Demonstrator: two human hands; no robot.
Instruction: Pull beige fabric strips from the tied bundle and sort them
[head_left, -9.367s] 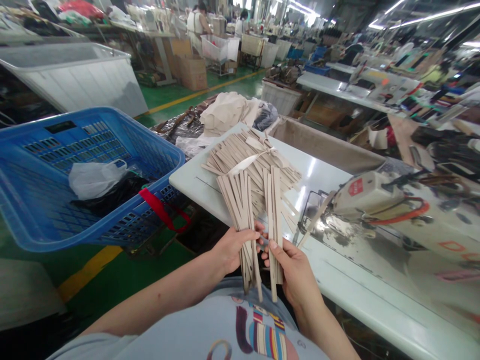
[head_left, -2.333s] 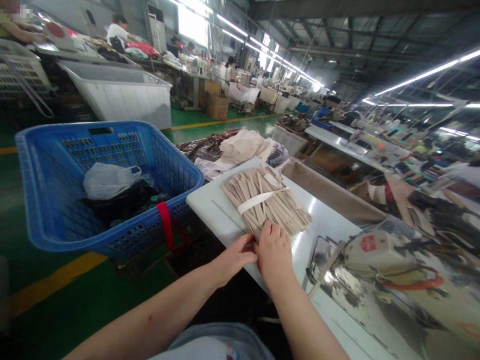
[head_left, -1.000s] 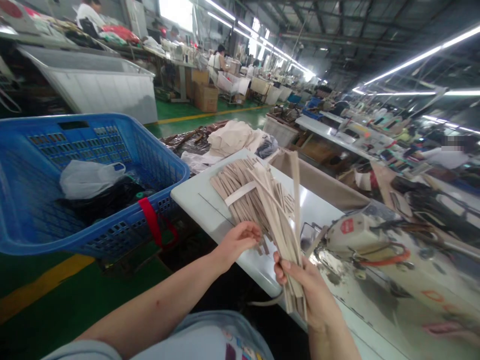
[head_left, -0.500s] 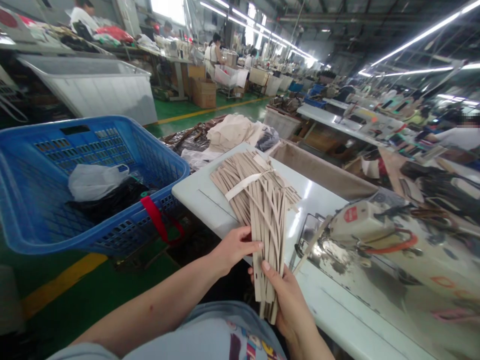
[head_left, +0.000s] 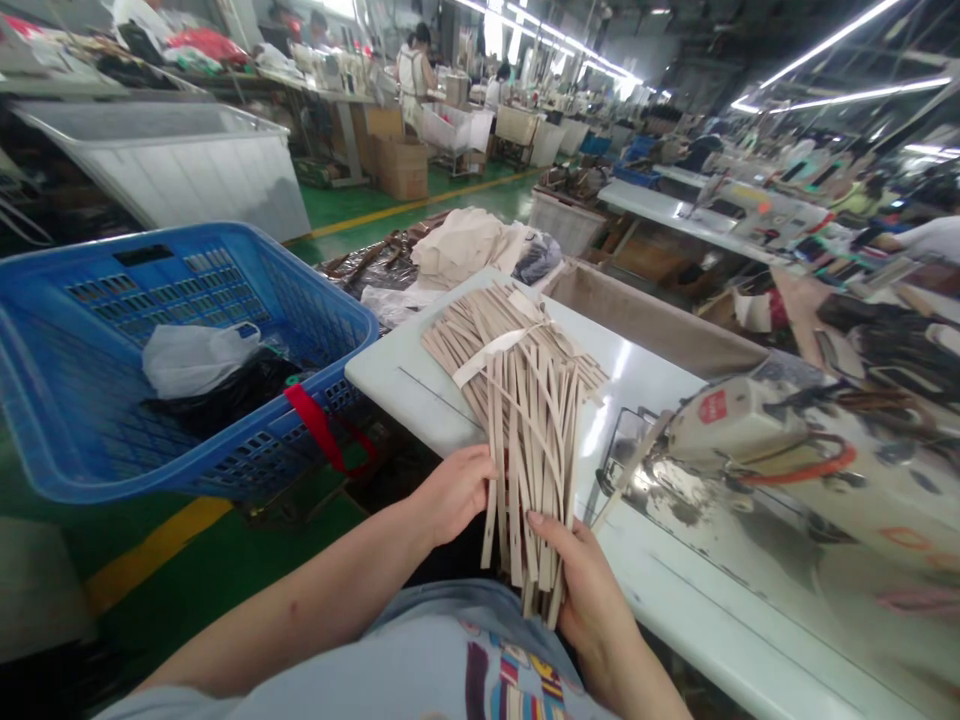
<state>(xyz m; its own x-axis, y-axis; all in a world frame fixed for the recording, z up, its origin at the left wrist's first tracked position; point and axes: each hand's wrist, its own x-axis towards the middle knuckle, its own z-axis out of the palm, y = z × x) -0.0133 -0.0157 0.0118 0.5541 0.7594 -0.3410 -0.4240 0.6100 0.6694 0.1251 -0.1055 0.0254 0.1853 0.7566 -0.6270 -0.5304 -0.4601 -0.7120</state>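
Note:
Many long beige fabric strips (head_left: pixel 536 440) hang over the near edge of the white sewing table (head_left: pixel 660 560), toward my body. With closed fingers, my left hand (head_left: pixel 459 492) pinches one strip at the left side of the hanging bunch. My right hand (head_left: pixel 574 565) grips the rest of the bunch from the right, its thumb lying across the front. A second pile of strips (head_left: pixel 461 345) lies on the table beyond, crossed by a pale band (head_left: pixel 491 355). The undersides of the right fingers are hidden behind the strips.
To the left stands a blue plastic basket (head_left: pixel 300 330) holding a white bag (head_left: pixel 196 360) and black plastic. A sewing machine (head_left: pixel 739 425) occupies the table's right side. Behind the table are heaped cream cloth (head_left: pixel 469 245) and a cloth-lined trough (head_left: pixel 645 320).
My left hand has shifted left, drawing a strip apart from the bunch. The lower ends of the strips have fanned out. My right hand keeps its hold.

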